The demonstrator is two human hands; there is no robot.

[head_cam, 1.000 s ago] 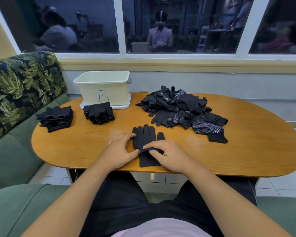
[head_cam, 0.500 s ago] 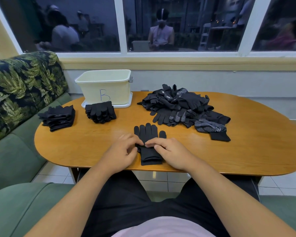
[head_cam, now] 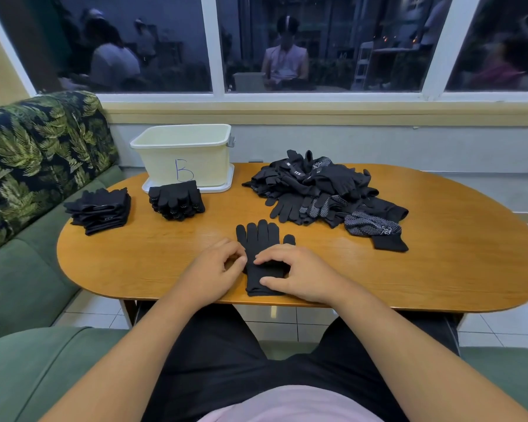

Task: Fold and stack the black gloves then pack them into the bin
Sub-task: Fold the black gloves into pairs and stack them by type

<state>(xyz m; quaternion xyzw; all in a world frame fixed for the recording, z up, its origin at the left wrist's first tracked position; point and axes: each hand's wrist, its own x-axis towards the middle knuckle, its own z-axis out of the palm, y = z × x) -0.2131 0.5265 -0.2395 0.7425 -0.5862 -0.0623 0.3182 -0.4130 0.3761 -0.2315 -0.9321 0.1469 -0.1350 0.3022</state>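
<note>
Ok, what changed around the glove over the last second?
Little. The right hand has drawn its outstretched finger back from across the glove; fingertips and thumb now pinch its middle. The left hand stays at the left edge, fingers more curled. The glove stays flat, unfolded; the bin, left stack, right stack and loose pile have not moved.

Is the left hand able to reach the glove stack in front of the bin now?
Probably yes, once it lets go of the glove: only bare table lies between the left hand and that stack.
</note>
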